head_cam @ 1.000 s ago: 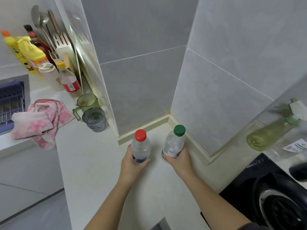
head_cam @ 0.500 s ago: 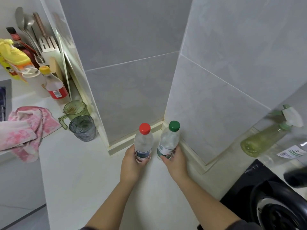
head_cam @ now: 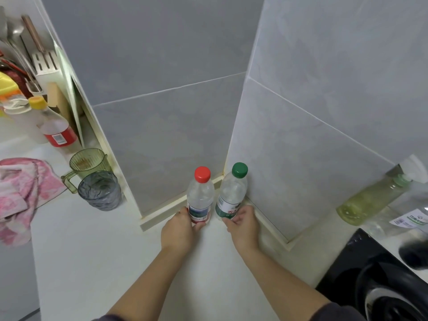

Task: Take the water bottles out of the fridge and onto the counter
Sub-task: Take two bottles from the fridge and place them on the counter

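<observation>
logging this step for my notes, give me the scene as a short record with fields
left hand: grips the base of the red-capped bottle
right hand: grips the base of the green-capped bottle
bottles: upright, side by side, in the wall corner on the counter
left of them: green cup, grey cup, pink towel
right of them: spray bottle, black stove

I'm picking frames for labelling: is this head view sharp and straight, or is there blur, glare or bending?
Head view: red-capped bottle, green-capped bottle, left hand and right hand sharp; wall seams splay from the wide lens; spray bottle at right edge smeared; light soft, no harsh glare.
</observation>
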The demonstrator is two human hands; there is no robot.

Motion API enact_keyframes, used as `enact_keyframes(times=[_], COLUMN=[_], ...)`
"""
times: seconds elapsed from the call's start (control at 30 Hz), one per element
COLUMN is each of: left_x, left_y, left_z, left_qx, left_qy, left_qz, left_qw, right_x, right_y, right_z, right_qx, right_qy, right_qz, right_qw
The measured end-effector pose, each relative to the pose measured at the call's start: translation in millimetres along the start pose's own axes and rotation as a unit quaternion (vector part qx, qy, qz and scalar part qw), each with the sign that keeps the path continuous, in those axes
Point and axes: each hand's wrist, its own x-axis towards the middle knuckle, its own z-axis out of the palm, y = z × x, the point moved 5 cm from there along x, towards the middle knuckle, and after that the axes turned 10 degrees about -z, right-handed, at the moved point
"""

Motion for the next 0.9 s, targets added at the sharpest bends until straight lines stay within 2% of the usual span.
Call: enact_keyframes(times=[0.43,0.73,0.9], left_x=[23.6,25.9,21.1], left_y=[24.0,20.9,18.2], left_z=[-8.1,-5.8,-7.2], left_qx=[0.106,0.109,0.103], left_qy=[0.048,0.053,0.064], left_qz=[0.013,0.016,0.019], left_qw=[0.993,0.992,0.992], right_x=[26.9,34.0,32.5], right_y=[-10.4,-19.9,-14.3], right_z=[24.6,33.7,28.4], right_qx=[0.002,-0.045,-0.016], right_qy=[0.017,-0.005,-0.032], right_qz=[-0.023,-0.06,-0.032], right_qw=[1.0,0.997,0.999])
